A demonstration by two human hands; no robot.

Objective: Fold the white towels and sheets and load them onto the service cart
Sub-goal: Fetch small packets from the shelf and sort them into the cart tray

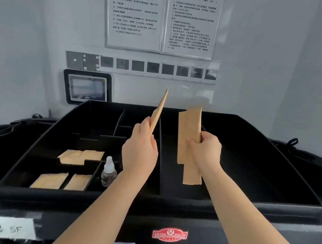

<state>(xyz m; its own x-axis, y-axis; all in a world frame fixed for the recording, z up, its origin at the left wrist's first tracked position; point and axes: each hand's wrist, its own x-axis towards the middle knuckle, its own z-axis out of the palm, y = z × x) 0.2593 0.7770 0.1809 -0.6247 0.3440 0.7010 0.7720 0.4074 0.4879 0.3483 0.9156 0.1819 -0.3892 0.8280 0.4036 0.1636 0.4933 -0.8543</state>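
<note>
Black cart tray (pixel 266 204), bottle (pixel 108 173), packets (pixel 82 156)

A single wide-angle head view looks forward and slightly down from the person's standing place at the near edge of the black service cart (pixel 266 210). The cart's top tray fills the middle of the frame, close below; both forearms reach in from the bottom edge. Beyond it the camera squarely faces a pale wall (pixel 262 53) with two framed notices (pixel 163 18), whose edges bow.

2 hands (pixel 140 151); 5 brown packet grps (pixel 188 144); 1 bottle (pixel 108 173); 2 wall notices (pixel 135 14).
</note>
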